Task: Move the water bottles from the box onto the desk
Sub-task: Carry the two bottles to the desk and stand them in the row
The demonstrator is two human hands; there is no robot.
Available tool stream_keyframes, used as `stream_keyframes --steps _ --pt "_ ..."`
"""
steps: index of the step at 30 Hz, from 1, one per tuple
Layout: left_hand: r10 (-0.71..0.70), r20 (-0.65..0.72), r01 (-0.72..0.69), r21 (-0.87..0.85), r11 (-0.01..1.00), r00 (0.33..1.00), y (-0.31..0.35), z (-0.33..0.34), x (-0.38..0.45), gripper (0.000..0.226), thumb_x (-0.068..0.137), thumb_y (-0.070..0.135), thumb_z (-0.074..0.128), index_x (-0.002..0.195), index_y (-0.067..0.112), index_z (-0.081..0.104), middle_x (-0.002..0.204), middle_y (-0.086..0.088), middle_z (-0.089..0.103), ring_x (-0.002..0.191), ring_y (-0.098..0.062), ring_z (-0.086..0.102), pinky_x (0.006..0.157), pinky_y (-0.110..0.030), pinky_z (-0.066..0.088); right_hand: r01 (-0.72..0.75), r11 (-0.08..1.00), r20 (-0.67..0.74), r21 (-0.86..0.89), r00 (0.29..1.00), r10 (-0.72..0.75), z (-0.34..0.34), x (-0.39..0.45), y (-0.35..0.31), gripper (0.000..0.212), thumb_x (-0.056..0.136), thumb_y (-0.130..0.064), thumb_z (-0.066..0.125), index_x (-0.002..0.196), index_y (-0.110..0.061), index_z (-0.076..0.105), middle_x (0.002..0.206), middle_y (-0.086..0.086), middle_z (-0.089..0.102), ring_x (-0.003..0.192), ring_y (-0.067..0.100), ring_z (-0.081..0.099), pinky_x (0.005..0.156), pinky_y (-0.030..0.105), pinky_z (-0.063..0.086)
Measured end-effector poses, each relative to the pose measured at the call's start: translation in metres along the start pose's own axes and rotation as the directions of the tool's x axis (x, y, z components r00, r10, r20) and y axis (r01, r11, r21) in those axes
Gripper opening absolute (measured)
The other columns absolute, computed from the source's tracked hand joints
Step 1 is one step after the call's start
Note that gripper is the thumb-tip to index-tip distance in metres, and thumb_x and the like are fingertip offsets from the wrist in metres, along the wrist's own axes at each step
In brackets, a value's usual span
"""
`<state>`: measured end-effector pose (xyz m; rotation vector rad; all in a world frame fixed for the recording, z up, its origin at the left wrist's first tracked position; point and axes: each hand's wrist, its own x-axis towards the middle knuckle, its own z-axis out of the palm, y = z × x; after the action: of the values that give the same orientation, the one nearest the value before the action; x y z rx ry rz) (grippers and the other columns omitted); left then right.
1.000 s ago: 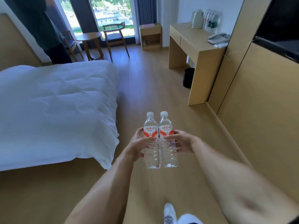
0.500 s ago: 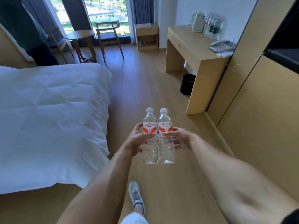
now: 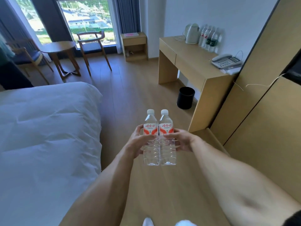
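Note:
Two clear water bottles with white caps and red-and-white labels stand upright side by side in front of me, touching each other. My left hand (image 3: 138, 141) grips the left bottle (image 3: 150, 137), and my right hand (image 3: 182, 141) grips the right bottle (image 3: 167, 137). Both are carried above the wooden floor. The light wooden desk (image 3: 192, 62) stands ahead on the right against the wall. Several more water bottles (image 3: 209, 38) stand at its far end beside a white kettle (image 3: 192, 34). No box is in view.
A white bed (image 3: 45, 128) fills the left. A black bin (image 3: 185, 97) sits on the floor by the desk; a phone (image 3: 226, 61) lies on the desk's near end. Wooden cabinet panels (image 3: 268, 111) line the right. A round table (image 3: 60, 48) and chairs stand by the window.
I have walked forward down the aisle between bed and cabinets, so the desk is nearer. Both hands keep the same hold on the bottles. The person by the window has left the view.

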<state>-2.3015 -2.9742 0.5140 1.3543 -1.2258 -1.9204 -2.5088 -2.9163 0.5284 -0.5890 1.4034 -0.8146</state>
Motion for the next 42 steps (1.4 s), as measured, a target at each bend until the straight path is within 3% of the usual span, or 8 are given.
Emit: stream_keyframes --steps 4,9,14,22,25,28,34,42 --pt "0.002 0.037 -0.002 0.019 1.000 0.999 0.034 -0.016 0.048 0.076 0.072 0.010 0.087 0.132 0.036 0.048 0.111 -0.007 0.073 0.094 -0.030 0.075 0.082 -0.061 0.058 0.008 1.000 -0.015 0.024 1.000 -0.008 -0.002 0.042 -0.033 0.049 0.081 -0.014 0.079 0.127 -0.016 0.060 0.122 0.013 0.068 0.111 0.033 0.065 0.096 0.054 0.052" --pt "0.000 0.069 -0.002 0.030 1.000 0.998 0.062 -0.024 0.109 0.077 0.071 0.011 0.088 0.133 0.034 0.048 0.114 -0.010 0.072 0.096 -0.031 0.075 0.084 -0.062 0.057 0.009 1.000 -0.027 0.029 1.000 -0.009 -0.016 0.095 -0.069 0.052 0.080 -0.015 0.081 0.128 -0.018 0.061 0.120 0.012 0.070 0.108 0.031 0.067 0.090 0.052 0.054" --pt "-0.017 0.053 0.015 0.030 0.999 0.998 0.090 -0.029 0.183 0.075 0.073 0.008 0.087 0.132 0.034 0.049 0.112 -0.010 0.073 0.092 -0.030 0.076 0.078 -0.059 0.059 0.009 0.999 -0.024 0.036 1.000 -0.008 -0.037 0.164 -0.105 0.050 0.080 -0.015 0.081 0.126 -0.019 0.062 0.120 0.012 0.070 0.108 0.032 0.067 0.094 0.054 0.053" --pt "-0.055 -0.007 0.055 0.017 0.998 0.998 0.166 -0.038 0.321 0.074 0.073 0.006 0.086 0.132 0.034 0.050 0.111 -0.009 0.073 0.087 -0.026 0.077 0.062 -0.044 0.060 -0.010 0.998 0.019 0.059 1.000 0.009 -0.074 0.294 -0.197 0.051 0.078 -0.014 0.082 0.125 -0.017 0.063 0.119 0.012 0.070 0.106 0.031 0.067 0.095 0.053 0.054" --pt "-0.046 -0.018 0.047 0.014 0.999 0.999 0.198 -0.036 0.372 0.073 0.073 0.006 0.086 0.131 0.034 0.051 0.111 -0.008 0.073 0.089 -0.028 0.077 0.068 -0.049 0.062 -0.005 0.998 0.022 0.065 1.000 0.003 -0.094 0.336 -0.237 0.049 0.078 -0.013 0.083 0.123 -0.018 0.064 0.118 0.012 0.071 0.108 0.033 0.067 0.094 0.054 0.054" --pt "-0.042 -0.032 0.043 0.018 0.999 0.999 0.226 -0.031 0.415 0.069 0.075 0.006 0.084 0.129 0.035 0.052 0.110 -0.008 0.073 0.090 -0.029 0.076 0.075 -0.057 0.061 -0.005 0.998 0.022 0.059 1.000 0.004 -0.112 0.370 -0.272 0.049 0.077 -0.015 0.083 0.123 -0.018 0.065 0.113 0.010 0.073 0.101 0.030 0.070 0.084 0.048 0.058" --pt "-0.043 0.010 0.042 0.027 0.999 0.999 0.272 -0.017 0.493 0.068 0.078 0.005 0.082 0.131 0.033 0.051 0.114 -0.010 0.072 0.095 -0.031 0.075 0.079 -0.058 0.060 0.011 0.997 -0.018 0.080 1.000 -0.009 -0.150 0.430 -0.320 0.052 0.073 -0.018 0.086 0.121 -0.020 0.066 0.103 0.005 0.077 0.096 0.027 0.073 0.075 0.045 0.059" --pt "-0.057 0.154 0.046 0.071 0.996 0.986 0.330 -0.002 0.626 0.070 0.078 0.008 0.084 0.134 0.032 0.050 0.120 -0.010 0.068 0.099 -0.030 0.074 0.072 -0.049 0.062 0.055 0.990 -0.151 0.126 0.988 -0.035 -0.200 0.511 -0.382 0.061 0.064 -0.027 0.091 0.119 -0.024 0.067 0.106 0.004 0.076 0.098 0.026 0.074 0.079 0.049 0.060"
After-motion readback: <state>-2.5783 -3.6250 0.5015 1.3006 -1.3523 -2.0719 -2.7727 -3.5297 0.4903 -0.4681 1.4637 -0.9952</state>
